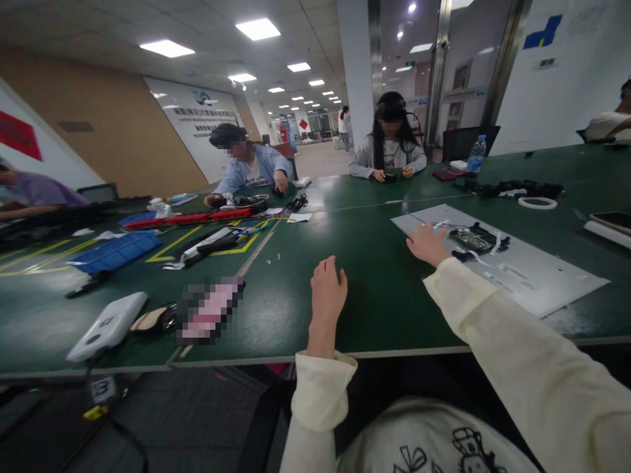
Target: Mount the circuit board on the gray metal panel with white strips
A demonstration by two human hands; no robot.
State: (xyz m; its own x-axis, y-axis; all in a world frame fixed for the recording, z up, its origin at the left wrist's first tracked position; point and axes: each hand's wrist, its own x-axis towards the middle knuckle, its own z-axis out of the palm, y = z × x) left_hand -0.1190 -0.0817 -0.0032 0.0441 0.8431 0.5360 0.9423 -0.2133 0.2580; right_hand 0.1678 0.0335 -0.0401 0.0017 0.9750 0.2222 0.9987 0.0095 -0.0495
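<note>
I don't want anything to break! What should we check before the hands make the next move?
1. Right hand empty: ok. It is open, with its fingers spread on the panel's near edge.
2. Left hand empty: cannot tell. It rests on the table with its fingers curled out of sight.
3. Board within reach: ok. It lies on the panel just beyond the right hand.
4. Panel lying flat: ok, it looks flat on the table.
5. Small parts on the board loose or fixed: cannot tell, they are too small to see.
6. Room between the hands: ok, only bare green table there.
</note>
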